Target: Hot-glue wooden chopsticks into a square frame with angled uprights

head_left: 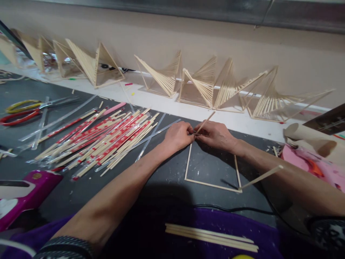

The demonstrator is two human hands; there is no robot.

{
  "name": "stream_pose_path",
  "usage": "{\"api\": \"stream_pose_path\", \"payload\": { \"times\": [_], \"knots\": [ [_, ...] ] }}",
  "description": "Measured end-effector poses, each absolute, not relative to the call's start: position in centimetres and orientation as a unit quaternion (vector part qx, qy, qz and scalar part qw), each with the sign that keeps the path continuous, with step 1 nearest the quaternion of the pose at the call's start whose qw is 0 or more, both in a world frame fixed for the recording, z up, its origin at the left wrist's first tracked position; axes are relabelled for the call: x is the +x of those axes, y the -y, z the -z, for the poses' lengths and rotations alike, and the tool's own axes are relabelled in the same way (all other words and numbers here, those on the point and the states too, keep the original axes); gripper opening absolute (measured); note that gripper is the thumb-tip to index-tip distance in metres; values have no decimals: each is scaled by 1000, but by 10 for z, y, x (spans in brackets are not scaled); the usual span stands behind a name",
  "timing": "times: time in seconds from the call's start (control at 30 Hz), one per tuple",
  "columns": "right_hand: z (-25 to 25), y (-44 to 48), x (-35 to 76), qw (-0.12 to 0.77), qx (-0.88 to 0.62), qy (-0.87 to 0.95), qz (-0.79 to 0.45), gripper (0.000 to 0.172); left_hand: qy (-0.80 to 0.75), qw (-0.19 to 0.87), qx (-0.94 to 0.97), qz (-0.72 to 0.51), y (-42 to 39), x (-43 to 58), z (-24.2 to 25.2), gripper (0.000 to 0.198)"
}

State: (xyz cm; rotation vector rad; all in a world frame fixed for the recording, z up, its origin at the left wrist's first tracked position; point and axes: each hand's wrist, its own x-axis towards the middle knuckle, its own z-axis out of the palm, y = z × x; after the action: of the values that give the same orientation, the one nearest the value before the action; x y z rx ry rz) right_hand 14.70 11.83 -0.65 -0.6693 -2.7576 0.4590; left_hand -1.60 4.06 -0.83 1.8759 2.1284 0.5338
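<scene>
A square frame (212,185) of thin wooden chopsticks lies flat on the dark table. One chopstick (261,176) rises at a slant from its near right corner. At the far left corner, my right hand (218,136) pinches another chopstick (206,121), which tilts up and to the right. My left hand (178,136) is closed at the same corner, its fingertips pressed together against the frame. Fingers hide the joint itself. Several loose chopsticks (211,237) rest on purple cloth close to my body.
Left of my hands lies a pile of wrapped chopsticks (107,133) with clear glue sticks (159,131). Pliers (24,111) and a magenta device (35,190) sit farther left. Finished twisted stick models (199,86) line the wall. A black cable (231,209) crosses near the front.
</scene>
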Motion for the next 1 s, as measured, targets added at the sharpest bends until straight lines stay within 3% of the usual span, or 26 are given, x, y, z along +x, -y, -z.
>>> {"api": "stream_pose_path", "payload": {
  "times": [0.17, 1.0],
  "knots": [
    [4, -117, 144, 161, -224, 938, -208, 18, -748, 94, 642, -143, -39, -13, 7, 22],
    [9, -119, 139, 182, -200, 938, -218, 23, -765, 50, 634, -105, -35, 0, 9, 29]
  ]
}}
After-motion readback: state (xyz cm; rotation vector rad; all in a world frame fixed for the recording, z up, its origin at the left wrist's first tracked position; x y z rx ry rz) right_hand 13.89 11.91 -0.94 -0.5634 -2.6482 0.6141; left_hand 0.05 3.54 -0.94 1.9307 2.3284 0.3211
